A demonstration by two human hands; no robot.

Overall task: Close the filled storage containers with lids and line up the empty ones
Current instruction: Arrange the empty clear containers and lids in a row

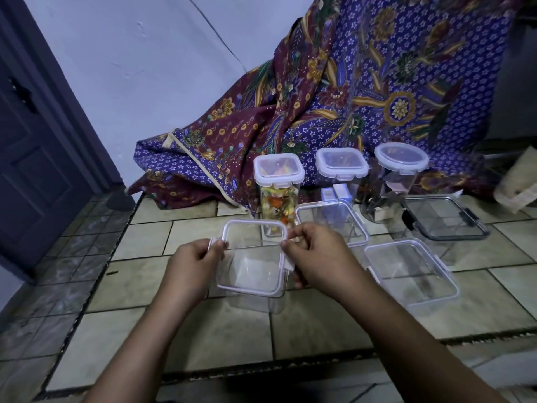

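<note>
A clear square container [252, 258] with its lid on stands on the tiled mat in front of me. My left hand [190, 264] pinches the lid's left clip. My right hand [315, 254] pinches the right clip. Behind it stand three tall lidded containers: one with colourful contents [278, 181], one holding blue and white boxes [341, 170], and a round one [401, 167]. Two more clear lidded containers, one [331, 222] behind my right hand and one [411, 269] to its right, look empty. A dark-clipped clear container [444, 218] sits at the far right.
A patterned purple and maroon cloth [348, 91] drapes over something behind the containers. A dark door [32, 158] is at the left beside a white wall. A pale woven bag [520, 181] lies at the right edge. Darker floor tiles [72, 257] border the mat on the left.
</note>
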